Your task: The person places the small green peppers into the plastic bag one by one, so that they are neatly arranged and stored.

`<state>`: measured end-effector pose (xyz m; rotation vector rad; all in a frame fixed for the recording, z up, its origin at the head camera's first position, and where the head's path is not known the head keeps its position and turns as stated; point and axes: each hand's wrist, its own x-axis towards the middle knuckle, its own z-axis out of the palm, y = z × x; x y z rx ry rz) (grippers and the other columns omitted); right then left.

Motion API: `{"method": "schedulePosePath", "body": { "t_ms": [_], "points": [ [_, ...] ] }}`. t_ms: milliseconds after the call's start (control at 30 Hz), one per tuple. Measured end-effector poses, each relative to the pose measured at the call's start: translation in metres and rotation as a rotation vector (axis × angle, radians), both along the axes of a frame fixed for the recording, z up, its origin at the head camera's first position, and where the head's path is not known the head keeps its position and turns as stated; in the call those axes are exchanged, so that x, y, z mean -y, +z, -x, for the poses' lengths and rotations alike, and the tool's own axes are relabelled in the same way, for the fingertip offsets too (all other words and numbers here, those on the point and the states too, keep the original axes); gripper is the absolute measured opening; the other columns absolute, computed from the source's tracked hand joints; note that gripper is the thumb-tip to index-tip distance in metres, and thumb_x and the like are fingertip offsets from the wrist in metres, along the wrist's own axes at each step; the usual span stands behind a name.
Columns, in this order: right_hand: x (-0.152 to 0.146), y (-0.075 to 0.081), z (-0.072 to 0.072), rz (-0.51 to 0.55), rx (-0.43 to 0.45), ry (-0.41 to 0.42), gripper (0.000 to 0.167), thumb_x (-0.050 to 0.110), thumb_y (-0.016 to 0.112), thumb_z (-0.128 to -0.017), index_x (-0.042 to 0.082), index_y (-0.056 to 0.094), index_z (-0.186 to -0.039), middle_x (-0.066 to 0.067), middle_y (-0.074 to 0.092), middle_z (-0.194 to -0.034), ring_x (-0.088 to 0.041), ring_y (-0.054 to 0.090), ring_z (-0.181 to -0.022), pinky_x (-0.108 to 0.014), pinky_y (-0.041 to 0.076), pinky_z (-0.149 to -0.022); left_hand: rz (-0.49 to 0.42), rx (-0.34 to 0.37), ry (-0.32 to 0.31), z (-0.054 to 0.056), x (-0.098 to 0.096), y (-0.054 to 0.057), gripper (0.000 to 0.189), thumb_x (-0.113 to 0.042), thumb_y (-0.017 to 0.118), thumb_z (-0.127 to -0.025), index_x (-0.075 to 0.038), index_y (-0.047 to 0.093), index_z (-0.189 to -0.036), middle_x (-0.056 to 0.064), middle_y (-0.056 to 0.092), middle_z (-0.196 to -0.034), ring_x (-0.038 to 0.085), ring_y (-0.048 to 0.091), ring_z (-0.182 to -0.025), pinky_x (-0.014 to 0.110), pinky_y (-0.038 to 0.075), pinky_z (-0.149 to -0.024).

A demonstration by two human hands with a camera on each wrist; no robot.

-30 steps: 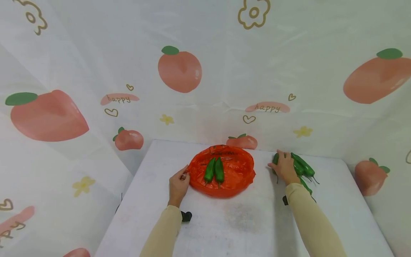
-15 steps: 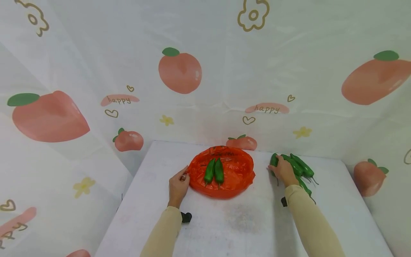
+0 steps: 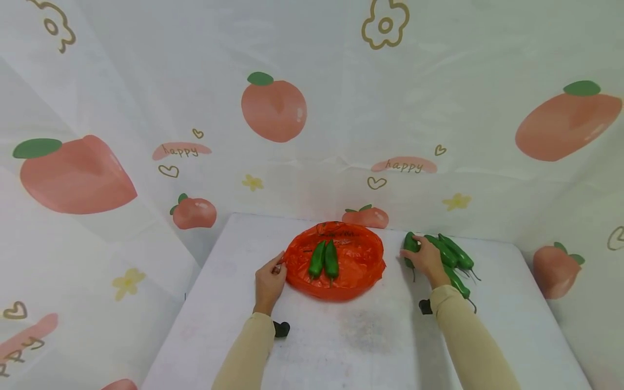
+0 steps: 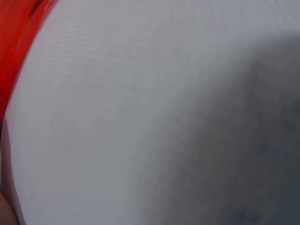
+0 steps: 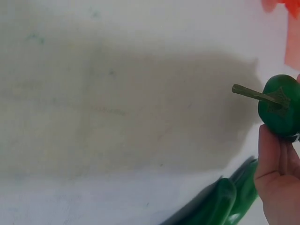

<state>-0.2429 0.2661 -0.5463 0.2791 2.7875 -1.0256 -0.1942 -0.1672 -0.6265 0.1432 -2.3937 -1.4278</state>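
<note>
My right hand (image 3: 426,259) grips a green chili pepper (image 3: 411,245) near the back of the table, to the left of a small pile. In the right wrist view this pepper (image 5: 281,105) points its stem toward the camera, and my fingers (image 5: 274,159) curl at its side. My left hand (image 3: 270,281) pinches the left edge of a red plastic bag (image 3: 336,293), which lies spread round and wide-mouthed. Inside it, side by side, are two green peppers (image 3: 317,261). In the left wrist view only a strip of the red bag (image 4: 21,33) shows.
Several more green peppers (image 3: 450,252) lie piled on the white table (image 3: 361,346) beside my right hand. Some sit partly behind my right wrist. A printed white sheet (image 3: 336,130) hangs behind the table and along both sides.
My right hand has drawn one pepper a little to the left, away from the pile, and now has its fingers round it. My left hand stays at the bag's edge.
</note>
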Motion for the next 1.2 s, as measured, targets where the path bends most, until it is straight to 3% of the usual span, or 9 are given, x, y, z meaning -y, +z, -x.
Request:
{"method": "schedulePosePath", "body": {
  "t_ms": [267, 533, 933, 1200],
  "points": [
    [0.006, 0.006, -0.003, 0.02, -0.028, -0.034, 0.075, 0.033, 0.067, -0.096, -0.005, 0.035, -0.153, -0.037, 0.049, -0.143, -0.047, 0.051, -0.126, -0.058, 0.047, -0.107, -0.008, -0.023, 0.0, -0.001, 0.0, 0.002, 0.039, -0.012, 0.065, -0.094, -0.024, 0.072, -0.13, 0.004, 0.078, -0.106, 0.018, 0.055, -0.075, 0.017, 0.048, -0.063],
    [0.007, 0.023, -0.006, 0.043, -0.094, -0.006, 0.077, 0.04, 0.071, -0.094, -0.004, 0.041, -0.15, -0.034, 0.057, -0.133, -0.042, 0.061, -0.11, -0.048, 0.058, -0.09, -0.006, 0.01, 0.007, -0.002, -0.002, 0.003, 0.038, -0.015, 0.064, -0.097, -0.022, 0.07, -0.133, 0.005, 0.077, -0.112, 0.018, 0.056, -0.078, 0.015, 0.048, -0.065],
    [0.008, 0.044, -0.013, 0.083, -0.103, 0.016, 0.082, 0.05, 0.071, -0.092, 0.004, 0.042, -0.153, -0.031, 0.058, -0.134, -0.039, 0.065, -0.106, -0.042, 0.06, -0.081, 0.027, 0.01, 0.011, 0.002, -0.001, 0.001, 0.038, -0.014, 0.065, -0.096, -0.022, 0.07, -0.133, 0.004, 0.077, -0.109, 0.015, 0.056, -0.078, 0.015, 0.049, -0.066],
    [0.019, 0.054, -0.014, 0.116, -0.113, 0.019, 0.077, 0.043, 0.075, -0.091, 0.008, 0.045, -0.153, -0.028, 0.06, -0.13, -0.036, 0.066, -0.1, -0.034, 0.058, -0.076, 0.011, 0.043, 0.007, -0.001, -0.001, 0.004, 0.038, -0.016, 0.064, -0.096, -0.023, 0.069, -0.134, 0.004, 0.077, -0.111, 0.017, 0.057, -0.08, 0.015, 0.05, -0.068]
  ]
}}
